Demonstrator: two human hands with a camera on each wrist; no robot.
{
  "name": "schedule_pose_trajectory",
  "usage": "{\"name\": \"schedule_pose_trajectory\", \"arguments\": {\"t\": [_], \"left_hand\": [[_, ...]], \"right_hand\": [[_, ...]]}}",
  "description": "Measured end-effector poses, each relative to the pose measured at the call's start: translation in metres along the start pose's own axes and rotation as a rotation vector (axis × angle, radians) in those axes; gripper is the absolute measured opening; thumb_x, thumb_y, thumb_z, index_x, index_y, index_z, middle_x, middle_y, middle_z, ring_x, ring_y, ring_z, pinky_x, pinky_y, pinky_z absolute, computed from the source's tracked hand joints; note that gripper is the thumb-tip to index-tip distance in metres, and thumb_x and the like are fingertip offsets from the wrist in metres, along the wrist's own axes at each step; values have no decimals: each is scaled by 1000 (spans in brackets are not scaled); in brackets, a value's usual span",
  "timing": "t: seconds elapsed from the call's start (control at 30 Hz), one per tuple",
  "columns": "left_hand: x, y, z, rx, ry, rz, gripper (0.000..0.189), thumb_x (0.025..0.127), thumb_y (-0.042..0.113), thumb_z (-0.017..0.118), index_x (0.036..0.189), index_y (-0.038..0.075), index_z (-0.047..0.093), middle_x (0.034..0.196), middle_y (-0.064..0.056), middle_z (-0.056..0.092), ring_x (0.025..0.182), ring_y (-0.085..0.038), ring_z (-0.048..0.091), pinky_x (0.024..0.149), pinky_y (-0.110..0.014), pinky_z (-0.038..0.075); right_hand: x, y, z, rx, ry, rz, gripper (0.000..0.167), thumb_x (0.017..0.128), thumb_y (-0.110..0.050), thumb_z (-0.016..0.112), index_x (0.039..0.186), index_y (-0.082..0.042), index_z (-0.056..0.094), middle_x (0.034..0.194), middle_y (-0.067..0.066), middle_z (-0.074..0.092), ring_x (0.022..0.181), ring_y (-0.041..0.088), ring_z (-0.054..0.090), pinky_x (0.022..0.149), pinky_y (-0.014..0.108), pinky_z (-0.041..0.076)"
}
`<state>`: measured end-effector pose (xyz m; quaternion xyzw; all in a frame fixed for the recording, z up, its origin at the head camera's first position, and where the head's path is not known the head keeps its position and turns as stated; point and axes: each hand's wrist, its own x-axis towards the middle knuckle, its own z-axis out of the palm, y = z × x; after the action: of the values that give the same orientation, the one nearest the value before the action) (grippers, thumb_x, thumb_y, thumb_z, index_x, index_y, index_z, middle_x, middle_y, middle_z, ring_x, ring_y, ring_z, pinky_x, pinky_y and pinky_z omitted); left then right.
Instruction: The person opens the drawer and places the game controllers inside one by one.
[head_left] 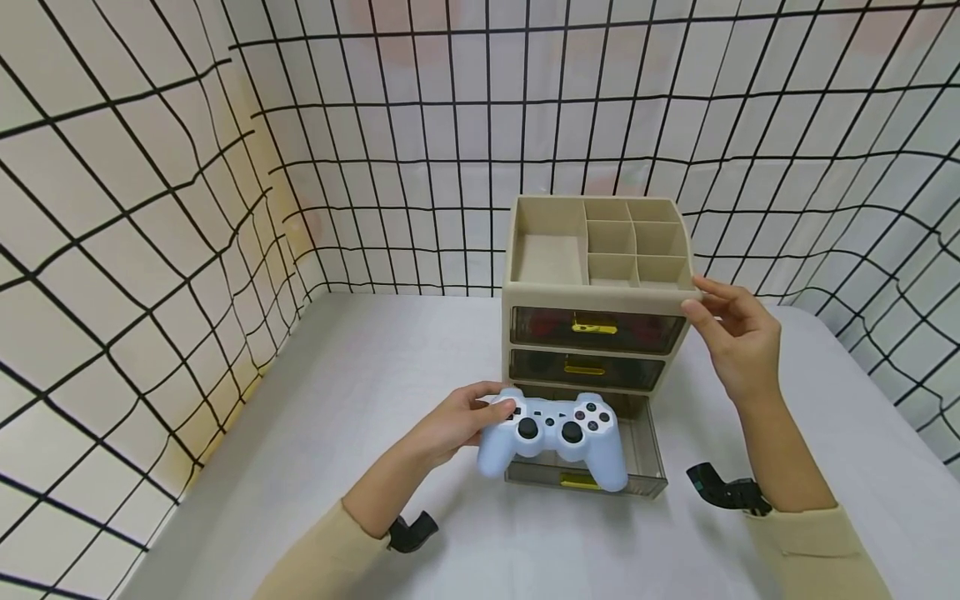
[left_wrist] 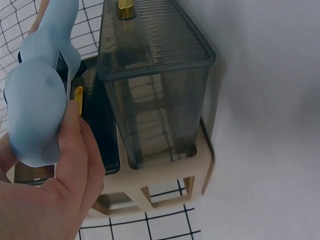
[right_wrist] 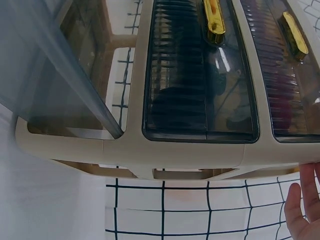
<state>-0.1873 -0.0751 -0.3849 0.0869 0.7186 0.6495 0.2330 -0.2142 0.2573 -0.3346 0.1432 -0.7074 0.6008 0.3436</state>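
A light blue game controller (head_left: 551,425) is in my left hand (head_left: 455,421), thumb on its top face and fingers beneath its left grip. It hangs over the pulled-out bottom drawer (head_left: 641,450) of a beige desk organizer (head_left: 600,296). In the left wrist view the controller (left_wrist: 37,110) is seen end-on beside the see-through drawer (left_wrist: 160,110). My right hand (head_left: 738,342) pinches the organizer's upper right front corner between thumb and fingers. The right wrist view catches only some fingers (right_wrist: 307,200) of that hand at the organizer's edge.
Two upper drawers, the top one (head_left: 547,329) and the middle one (head_left: 543,367), are closed and have gold handles. Divided compartments (head_left: 611,237) form the organizer's top. A black wire grid (head_left: 420,158) surrounds the white table (head_left: 375,350) at the back and sides.
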Motion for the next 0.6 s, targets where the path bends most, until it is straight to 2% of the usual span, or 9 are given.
{"name": "schedule_pose_trajectory", "arguments": {"t": [0.27,0.6], "left_hand": [[15,6,13,42,30,1,43,96,20,64,134,2,54,108,-15,61,94,-24,60,82,-45,54],[26,5,23,61,54,13,44,94,19,67,133,2,55,103,-13,62,88,-22,60,73,-37,55]], "right_hand": [[1,0,0,98,-2,-5,31,85,15,64,115,7,66,92,-3,69,83,8,63,72,12,49],[0,-1,0,48,2,-1,31,86,14,64,116,7,66,92,-4,68,83,8,63,72,12,49]]}}
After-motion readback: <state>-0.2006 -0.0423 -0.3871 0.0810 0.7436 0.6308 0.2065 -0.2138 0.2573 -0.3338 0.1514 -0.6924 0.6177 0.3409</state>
